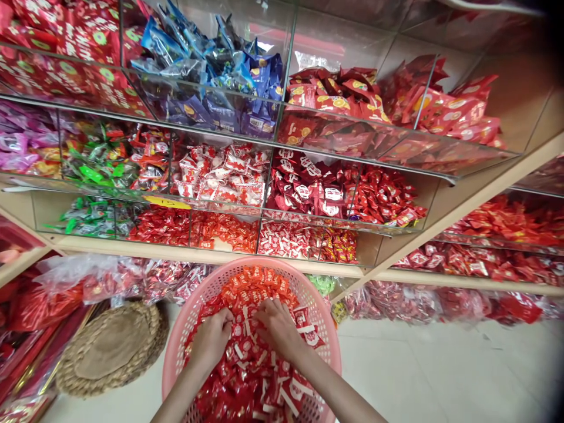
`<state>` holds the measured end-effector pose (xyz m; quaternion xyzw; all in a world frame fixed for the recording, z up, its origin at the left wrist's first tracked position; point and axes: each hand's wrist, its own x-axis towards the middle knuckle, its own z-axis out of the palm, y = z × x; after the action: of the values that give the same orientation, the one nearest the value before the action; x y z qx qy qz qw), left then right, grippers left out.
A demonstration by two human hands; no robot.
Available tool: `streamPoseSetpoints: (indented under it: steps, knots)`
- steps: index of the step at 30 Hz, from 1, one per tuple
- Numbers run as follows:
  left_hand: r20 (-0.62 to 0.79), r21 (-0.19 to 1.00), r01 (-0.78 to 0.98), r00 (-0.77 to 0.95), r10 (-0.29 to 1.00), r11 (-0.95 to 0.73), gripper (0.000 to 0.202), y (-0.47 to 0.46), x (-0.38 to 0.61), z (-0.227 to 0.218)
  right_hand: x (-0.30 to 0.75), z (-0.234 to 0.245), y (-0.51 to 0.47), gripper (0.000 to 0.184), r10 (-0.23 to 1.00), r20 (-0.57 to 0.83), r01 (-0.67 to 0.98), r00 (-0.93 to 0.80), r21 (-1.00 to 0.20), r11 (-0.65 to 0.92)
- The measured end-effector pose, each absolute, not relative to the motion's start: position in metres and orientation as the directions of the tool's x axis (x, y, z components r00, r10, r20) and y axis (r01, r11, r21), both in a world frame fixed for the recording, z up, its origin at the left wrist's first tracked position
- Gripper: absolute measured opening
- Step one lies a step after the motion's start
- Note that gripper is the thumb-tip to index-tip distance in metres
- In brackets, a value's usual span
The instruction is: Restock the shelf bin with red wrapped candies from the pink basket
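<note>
A pink plastic basket [317, 305] stands low in front of me, heaped with small red and white wrapped candies [255, 376]. Both my hands are down in the pile. My left hand [212, 339] has its fingers curled into the candies, gripping some. My right hand [278, 328] lies beside it with fingers bent and pressed down among the wrappers. The two hands almost touch near the middle of the basket.
Glass-fronted shelf bins [282, 135] above hold red, blue, green and purple wrapped sweets. A round woven straw mat [112, 349] lies left of the basket. Plastic bags of candy [118, 279] line the floor under the shelves. Pale tiled floor [440, 370] stretches to the right.
</note>
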<state>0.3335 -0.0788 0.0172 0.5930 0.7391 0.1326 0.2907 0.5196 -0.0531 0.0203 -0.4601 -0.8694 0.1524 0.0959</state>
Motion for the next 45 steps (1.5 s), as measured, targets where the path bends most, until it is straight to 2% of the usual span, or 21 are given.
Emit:
streamPoseSetpoints:
  steps: [5, 13, 21, 25, 30, 35, 40, 45]
  knots:
    - [-0.26, 0.589, 0.773, -0.096, 0.961, 0.237, 0.016, -0.078, 0.339, 0.015, 0.521, 0.018, -0.053, 0.013, 0.83, 0.045, 0.77, -0.555, -0.348, 0.534]
    - [-0.241, 0.58, 0.79, -0.065, 0.968, 0.198, 0.016, -0.075, 0.345, 0.014, 0.519, 0.019, -0.053, 0.013, 0.828, 0.029, 0.769, -0.56, -0.353, 0.533]
    - [-0.21, 0.605, 0.772, -0.082, 0.974, 0.195, 0.013, -0.078, 0.338, 0.01, 0.54, 0.035, -0.013, 0.018, 0.839, 0.173, 0.729, -0.516, -0.426, 0.536]
    - [-0.22, 0.575, 0.79, -0.099, 0.971, 0.211, 0.016, -0.079, 0.337, 0.014, 0.554, 0.045, 0.052, 0.017, 0.896, 0.234, 0.761, -0.379, -0.473, 0.445]
    - [-0.197, 0.59, 0.783, -0.098, 0.975, 0.198, 0.019, -0.079, 0.332, 0.014, 0.553, 0.04, 0.12, 0.015, 0.993, 0.072, 0.859, -0.095, -0.498, 0.118]
    - [-0.152, 0.647, 0.739, -0.114, 0.982, 0.186, 0.016, -0.082, 0.322, 0.005, 0.542, 0.03, 0.143, 0.019, 1.0, -0.017, 0.876, 0.024, -0.482, -0.029]
    - [-0.125, 0.664, 0.728, -0.114, 0.986, 0.169, 0.019, -0.084, 0.318, 0.005, 0.539, 0.02, 0.147, 0.019, 0.998, -0.03, 0.844, 0.062, -0.532, -0.068]
    - [-0.119, 0.655, 0.735, -0.127, 0.985, 0.174, 0.021, -0.083, 0.315, 0.012, 0.545, 0.027, 0.141, 0.02, 0.998, 0.057, 0.775, 0.008, -0.631, 0.03]
